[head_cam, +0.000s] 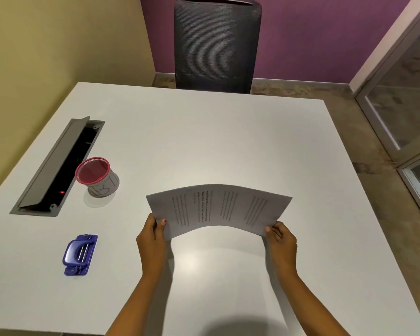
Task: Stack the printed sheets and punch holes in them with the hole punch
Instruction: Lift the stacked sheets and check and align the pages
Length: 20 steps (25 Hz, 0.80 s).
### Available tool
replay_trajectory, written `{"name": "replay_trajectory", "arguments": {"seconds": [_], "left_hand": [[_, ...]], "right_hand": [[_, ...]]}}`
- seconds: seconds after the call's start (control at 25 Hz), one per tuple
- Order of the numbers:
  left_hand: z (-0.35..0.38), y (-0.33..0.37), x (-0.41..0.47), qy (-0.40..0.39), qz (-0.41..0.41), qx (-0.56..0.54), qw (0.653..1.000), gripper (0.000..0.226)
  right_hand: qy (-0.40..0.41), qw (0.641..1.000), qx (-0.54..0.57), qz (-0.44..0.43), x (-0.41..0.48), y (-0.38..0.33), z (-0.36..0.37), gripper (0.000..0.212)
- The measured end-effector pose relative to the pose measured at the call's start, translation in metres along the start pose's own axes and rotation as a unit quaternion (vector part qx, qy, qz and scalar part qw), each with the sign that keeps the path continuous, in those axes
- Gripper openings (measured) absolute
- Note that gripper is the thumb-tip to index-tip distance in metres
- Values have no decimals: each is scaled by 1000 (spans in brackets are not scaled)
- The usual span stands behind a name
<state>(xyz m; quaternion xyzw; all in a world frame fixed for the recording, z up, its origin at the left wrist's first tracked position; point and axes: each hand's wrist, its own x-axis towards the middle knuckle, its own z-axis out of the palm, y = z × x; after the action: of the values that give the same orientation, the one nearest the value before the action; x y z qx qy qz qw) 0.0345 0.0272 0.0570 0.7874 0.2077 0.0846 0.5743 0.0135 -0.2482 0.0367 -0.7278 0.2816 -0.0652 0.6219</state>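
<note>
A person is standing at a white table (228,146) and holding the printed sheets (218,209) up above its surface with both hands. The left hand (152,235) is pinching the near left corner of the paper, thumb on top and fingers curled underneath. The right hand (280,237) is gripping the near right corner the same way, thumb tip pressing on the upper face. Between the two grips the paper is bowing upward in an arch, its middle lifted clear of the table and its printed lines running sideways to the person. I cannot tell how many sheets are in the bundle; the edges are looking like one thin layer from here.

The hole punch (80,254), blue with a silver bar across the handle, is sitting flat on the table well to the left of the left hand, apart from the paper and untouched. Farther back on the same side a mesh cup (98,177) with a pink rim is standing upright, with letters marked on its pale side. Just beside the cup, along the left edge of the table, a grey cable hatch (56,166) is lying with its lid tilted open, and a small red light is glowing inside the dark slot.

Across the table a dark mesh chair (217,44) is facing the person, its back rising against a purple wall.
</note>
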Motion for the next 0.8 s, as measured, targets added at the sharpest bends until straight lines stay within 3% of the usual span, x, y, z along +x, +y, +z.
{"name": "replay_trajectory", "arguments": {"seconds": [0.28,0.48,0.6,0.68,0.8], "left_hand": [[-3,3,2,-34,-3,9,999,24],[-10,19,11,-28,-4,16,999,30],[-10,29,14,-17,-41,-22,999,34],[-6,34,13,-4,-70,-59,996,29],[4,36,3,8,-129,-109,986,24]], "right_hand": [[-1,1000,-1,25,3,1,-2,10],[29,996,62,58,9,-12,-8,15],[36,991,84,102,5,-17,-3,32],[25,978,146,150,-2,-19,5,42],[-59,939,270,206,-15,-24,20,41]]}}
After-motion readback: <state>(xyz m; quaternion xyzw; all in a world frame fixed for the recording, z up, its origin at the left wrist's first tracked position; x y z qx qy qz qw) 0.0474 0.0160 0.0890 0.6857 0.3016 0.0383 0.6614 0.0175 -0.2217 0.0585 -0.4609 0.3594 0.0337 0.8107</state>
